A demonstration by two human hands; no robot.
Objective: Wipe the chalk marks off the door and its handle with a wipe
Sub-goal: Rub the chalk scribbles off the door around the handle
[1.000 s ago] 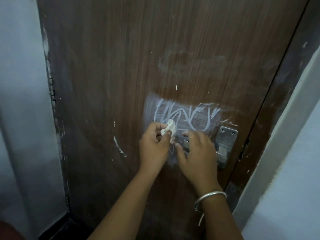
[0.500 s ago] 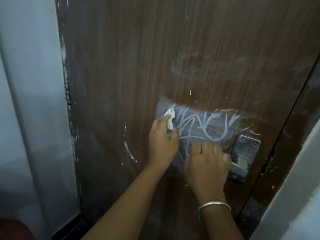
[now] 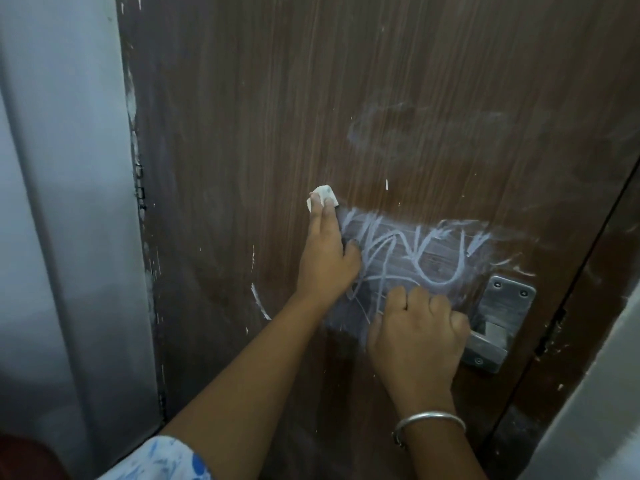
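Observation:
A brown wooden door [image 3: 259, 98] fills the view, with white chalk scribbles [image 3: 422, 251] across its middle. My left hand [image 3: 325, 258] presses a small folded white wipe [image 3: 323, 197] flat against the door with straight fingers, at the upper left corner of the scribbles. My right hand [image 3: 419, 337] curls round the metal door handle [image 3: 485, 344], which is mostly hidden under it. The handle's steel plate [image 3: 509, 303] shows to the right.
A pale wall [image 3: 62, 237] runs down the left side. The dark door frame [image 3: 588, 289] and a light wall [image 3: 595, 427] stand at the right. Fainter chalk smears [image 3: 415, 133] sit higher up, and a short chalk arc [image 3: 259, 303] lies left of my left wrist.
My left hand has slid up and left along the door with the wipe, its fingers now laid straight on it. My right hand has stayed on the handle. The view has drawn closer.

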